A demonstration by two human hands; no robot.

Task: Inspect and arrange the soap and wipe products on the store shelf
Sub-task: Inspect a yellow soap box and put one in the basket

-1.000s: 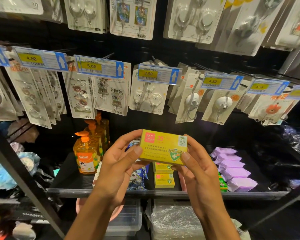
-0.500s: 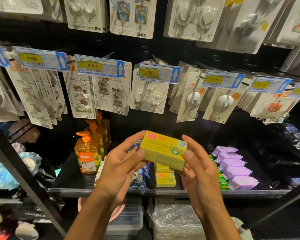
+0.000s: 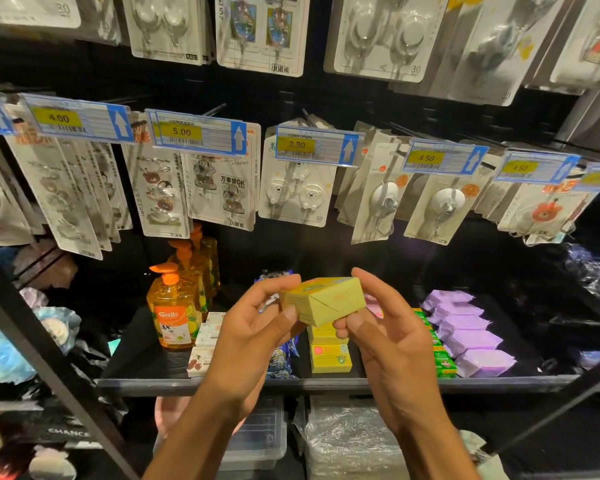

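Both hands [image 3: 253,341] [image 3: 392,344] hold a yellow soap box [image 3: 326,301] above the shelf [image 3: 222,384]

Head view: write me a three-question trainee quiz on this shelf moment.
1. True or false: the left hand and right hand both hold the yellow soap box.
2. Where on the shelf do the purple wipe packs lie? A left end, B centre, C right side.
3. Fill in: the pump bottle has an ____ cap.
Key: 1 true; 2 C; 3 orange.
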